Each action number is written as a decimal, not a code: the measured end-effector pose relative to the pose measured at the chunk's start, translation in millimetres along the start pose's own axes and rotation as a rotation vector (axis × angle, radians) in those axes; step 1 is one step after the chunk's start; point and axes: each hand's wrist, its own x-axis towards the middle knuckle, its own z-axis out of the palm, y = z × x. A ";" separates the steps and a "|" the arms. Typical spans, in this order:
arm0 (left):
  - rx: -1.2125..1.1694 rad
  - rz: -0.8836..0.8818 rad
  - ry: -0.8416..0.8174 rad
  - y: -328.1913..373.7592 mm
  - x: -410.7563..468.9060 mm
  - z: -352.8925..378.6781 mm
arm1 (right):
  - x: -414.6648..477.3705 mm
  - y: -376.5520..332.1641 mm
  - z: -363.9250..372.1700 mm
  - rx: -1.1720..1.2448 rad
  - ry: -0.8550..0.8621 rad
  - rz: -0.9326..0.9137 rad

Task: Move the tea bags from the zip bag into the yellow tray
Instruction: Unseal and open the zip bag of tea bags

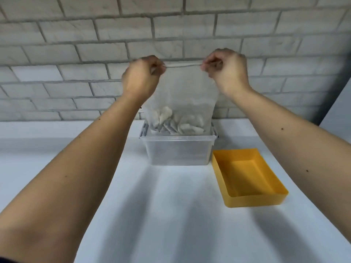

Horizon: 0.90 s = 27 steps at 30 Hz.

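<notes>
the person stands at a white table [171, 215] in front of a grey brick wall [95, 35], with both bare arms stretched forward. the two hands hold a clear zip bag [186, 92] up in the air by its top edge. the left hand [141, 76] pinches the left corner of the top, with its fingers curled around the edge. the right hand [227, 71] pinches the right corner in the same way. between the hands the white zip strip [183, 65] is pulled into a nearly straight line, and i cannot tell whether it is sealed or not.

the bag hangs down upright from this strip. the tea bags [176, 122] lie in a heap at its bottom, light-coloured and a little blurred through the plastic. the bottom of the bag is at the open top of a clear plastic box [178, 152] that stands on the table near the wall. i cannot tell whether the bag rests in the box or only hangs in front of it.

the yellow tray [245, 173] stands on the table just beside the box, to its right and nearer to the person. its whole floor is visible.
</notes>
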 end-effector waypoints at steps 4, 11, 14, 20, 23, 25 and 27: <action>0.013 0.147 0.179 23.3 2.4 -47.4 | 15.5 -43.5 -25.8 -0.058 0.132 -0.136; 0.035 0.174 0.125 29.1 -75.2 -67.8 | -30.7 -47.1 -29.1 -0.017 0.124 -0.202; 0.109 -0.024 -0.033 21.1 -122.2 -47.3 | -75.7 -16.5 -10.2 -0.036 -0.008 -0.142; -0.183 -0.290 -0.403 6.4 -178.9 -15.9 | -146.2 16.5 9.3 0.038 -0.121 0.013; -0.427 -0.437 -0.686 10.1 -179.9 -18.0 | -164.6 12.2 5.5 0.143 -0.118 0.033; -0.492 -0.433 -0.732 14.9 -175.8 -17.6 | -168.1 4.7 3.6 0.203 -0.135 0.013; -0.495 -0.360 -0.669 21.4 -170.2 -18.2 | -164.7 -6.3 2.2 0.237 -0.146 -0.023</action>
